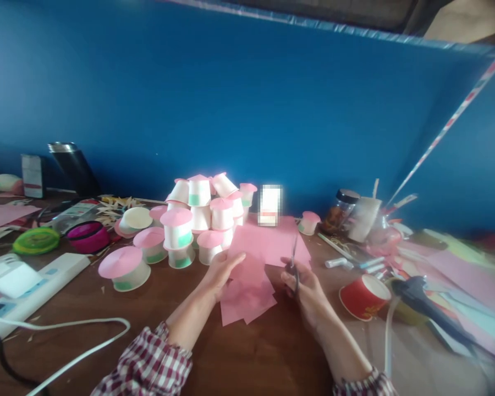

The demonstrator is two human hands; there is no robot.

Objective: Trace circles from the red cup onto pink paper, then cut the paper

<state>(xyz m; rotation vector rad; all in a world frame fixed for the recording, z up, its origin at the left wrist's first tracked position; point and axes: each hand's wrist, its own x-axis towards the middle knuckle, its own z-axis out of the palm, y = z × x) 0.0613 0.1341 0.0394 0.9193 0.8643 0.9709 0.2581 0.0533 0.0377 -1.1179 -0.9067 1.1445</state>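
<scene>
My left hand (221,273) is closed on a sheet of pink paper (247,263), thumb on top and the fingers mostly hidden underneath. In my right hand (307,289) is a pair of dark-handled scissors (293,264), the blades pointing up and away from me, just right of the paper. Smaller pink pieces (247,301) lie on the table below the held sheet, and more pink sheets (286,236) are spread behind it. Left of my left hand stand several white paper cups (178,234) with pink paper tops, some stacked.
A glue gun (421,300) and a red paper cup (369,297) sit at the right, near a dark-lidded jar (342,209). On the left are a white power strip (61,269), cables and a green tape measure (36,240). A blue wall (231,99) closes off the back.
</scene>
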